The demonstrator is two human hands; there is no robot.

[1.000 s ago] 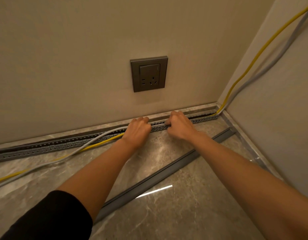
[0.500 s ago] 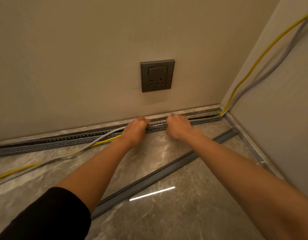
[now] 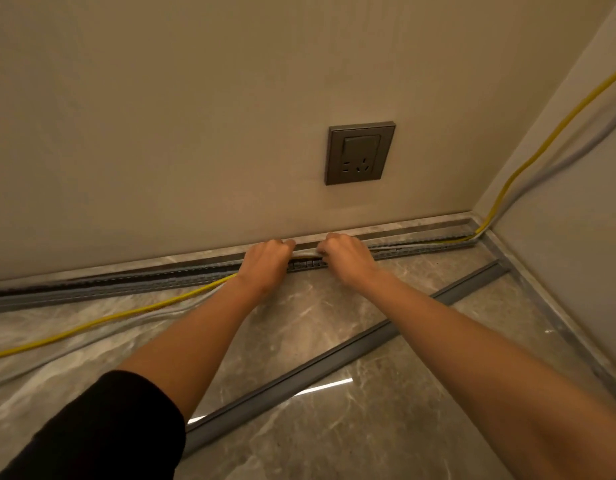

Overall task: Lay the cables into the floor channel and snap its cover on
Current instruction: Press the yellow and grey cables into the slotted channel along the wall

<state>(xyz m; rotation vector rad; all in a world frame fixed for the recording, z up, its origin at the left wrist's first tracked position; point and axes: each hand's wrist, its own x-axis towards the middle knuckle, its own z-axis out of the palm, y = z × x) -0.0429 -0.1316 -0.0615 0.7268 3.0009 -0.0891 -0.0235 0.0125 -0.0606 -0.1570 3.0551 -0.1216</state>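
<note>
Over channel (image 3: 133, 284): both hands curled, pressing cables (image 3: 304, 253).

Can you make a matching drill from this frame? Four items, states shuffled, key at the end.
Items:
1. yellow cable
2. channel cover
3. wall socket
4. hands, left and right

States:
A. nothing plugged in
B. lying loose and diagonal on the floor tiles
C. pressing cable at the floor channel
D. left stretch outside the channel, on the floor

Pairs: 1-D, 2-B, 3-A, 4-C
</note>
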